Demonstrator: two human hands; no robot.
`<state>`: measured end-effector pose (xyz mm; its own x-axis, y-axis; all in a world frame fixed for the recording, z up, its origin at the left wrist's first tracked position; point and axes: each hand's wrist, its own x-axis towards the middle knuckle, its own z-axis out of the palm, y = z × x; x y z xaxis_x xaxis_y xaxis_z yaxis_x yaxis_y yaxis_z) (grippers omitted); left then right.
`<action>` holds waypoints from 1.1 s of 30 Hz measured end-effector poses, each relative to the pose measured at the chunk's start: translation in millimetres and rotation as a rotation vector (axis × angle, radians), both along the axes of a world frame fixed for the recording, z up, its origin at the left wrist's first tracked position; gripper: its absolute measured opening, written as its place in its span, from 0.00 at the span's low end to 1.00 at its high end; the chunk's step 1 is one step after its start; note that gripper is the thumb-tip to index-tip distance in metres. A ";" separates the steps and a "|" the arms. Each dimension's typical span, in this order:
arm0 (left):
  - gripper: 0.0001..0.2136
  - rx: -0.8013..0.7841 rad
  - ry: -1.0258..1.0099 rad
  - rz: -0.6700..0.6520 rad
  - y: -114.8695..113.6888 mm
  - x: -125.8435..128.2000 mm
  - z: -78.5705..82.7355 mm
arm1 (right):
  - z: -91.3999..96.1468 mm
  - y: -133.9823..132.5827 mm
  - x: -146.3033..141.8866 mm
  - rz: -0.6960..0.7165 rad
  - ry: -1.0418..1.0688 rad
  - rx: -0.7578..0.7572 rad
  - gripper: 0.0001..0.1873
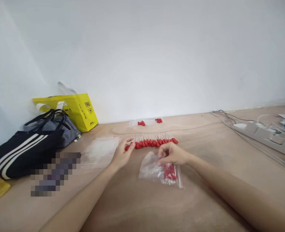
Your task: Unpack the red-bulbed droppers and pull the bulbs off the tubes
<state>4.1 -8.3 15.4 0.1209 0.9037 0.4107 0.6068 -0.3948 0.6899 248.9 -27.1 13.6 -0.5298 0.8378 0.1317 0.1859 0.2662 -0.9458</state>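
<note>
A row of thin white sticks with red tips lies side by side across the middle of the table. At its left end is my left hand, thumb and fingers apart, close to the outermost red tips. My right hand is over a clear plastic bag with red pieces inside. Its fingers are curled towards the thumb; whatever is between them is too small or hidden to make out. The hand covers part of the bag's upper side.
Flat clear bags lie left of the row. Behind it, small red pieces rest on clear plastic near the wall. A black bag and a yellow bag stand left; a power strip with cables lies right.
</note>
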 end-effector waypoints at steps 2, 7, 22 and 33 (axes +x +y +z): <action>0.16 0.024 0.059 -0.143 -15.8 11.6 1.1 | -10.3 -0.5 -27.7 0.045 -0.035 -0.001 0.18; 0.18 -0.004 0.242 -0.394 -47.7 22.1 5.6 | -26.5 10.9 -49.1 -0.108 -0.057 0.249 0.11; 0.23 -0.270 0.497 -0.342 -48.8 18.3 -7.2 | -30.8 -19.1 11.3 -0.448 -0.488 0.317 0.21; 0.26 -0.183 0.493 -0.545 -24.2 22.0 -7.3 | -18.3 -22.2 -0.8 -0.158 -0.486 0.142 0.18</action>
<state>26.1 -32.5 8.1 0.7012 0.7117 0.0427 0.6134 -0.6327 0.4728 248.1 -49.3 -4.7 -0.4264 0.9043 0.0200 0.6423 0.3183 -0.6972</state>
